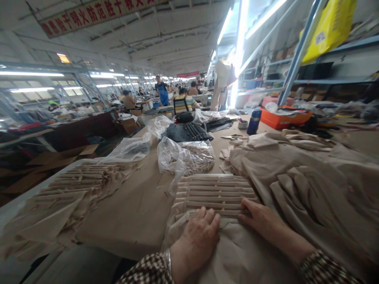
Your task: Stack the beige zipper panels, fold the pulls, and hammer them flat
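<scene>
A stack of beige garment pieces point(219, 189) lies in front of me, overlapped so their straight top edges form several rows. Small gold-coloured metal bits dot the rows. My left hand point(199, 232) rests palm down on the nearest piece, its fingers stretched out along the top edge. At the right end of that same edge, my right hand point(262, 219) has thumb and fingers closed on the beige cloth. Just beyond the stack is a clear plastic bag point(170, 156) with beige material in it.
More beige pieces are layered at the left point(79, 185), and a large beige cloth heap point(296, 169) covers the right. Farther back are dark garments point(189, 132), scissors point(232, 137), a blue bottle point(254, 122) and an orange box point(284, 117). A person in a blue apron point(162, 92) stands in the distance.
</scene>
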{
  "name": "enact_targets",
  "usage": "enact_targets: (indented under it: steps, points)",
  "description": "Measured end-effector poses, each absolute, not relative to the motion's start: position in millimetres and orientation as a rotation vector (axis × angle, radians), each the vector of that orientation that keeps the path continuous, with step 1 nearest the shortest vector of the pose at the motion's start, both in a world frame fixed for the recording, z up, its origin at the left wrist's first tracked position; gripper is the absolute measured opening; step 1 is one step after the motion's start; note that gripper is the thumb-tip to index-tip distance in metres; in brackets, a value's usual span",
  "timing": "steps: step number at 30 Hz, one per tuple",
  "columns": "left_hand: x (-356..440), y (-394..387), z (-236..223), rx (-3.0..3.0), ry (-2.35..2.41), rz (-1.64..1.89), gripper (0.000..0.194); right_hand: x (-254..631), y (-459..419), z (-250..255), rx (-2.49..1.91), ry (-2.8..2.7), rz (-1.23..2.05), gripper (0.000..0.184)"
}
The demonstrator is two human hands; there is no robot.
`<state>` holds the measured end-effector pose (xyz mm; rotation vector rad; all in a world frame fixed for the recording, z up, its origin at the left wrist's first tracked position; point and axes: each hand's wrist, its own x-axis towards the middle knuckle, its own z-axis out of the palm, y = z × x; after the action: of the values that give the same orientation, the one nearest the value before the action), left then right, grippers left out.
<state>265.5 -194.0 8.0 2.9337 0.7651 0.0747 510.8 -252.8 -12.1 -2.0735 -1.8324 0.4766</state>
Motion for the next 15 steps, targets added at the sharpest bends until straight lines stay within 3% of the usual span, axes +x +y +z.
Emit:
enact_targets:
  steps: [7,15]
  points:
    - [256.3,-194.5,-23.4,2.883,0.812,0.356,0.04,513.7,-264.4,-51.9,-1.804,-1.739,0.087,0.019]
    - [256.6,-196.3,-18.8,2.845,0.834,0.388,0.041,516.3,-263.9,-53.8,-1.804,-1.717,0.105,0.02]
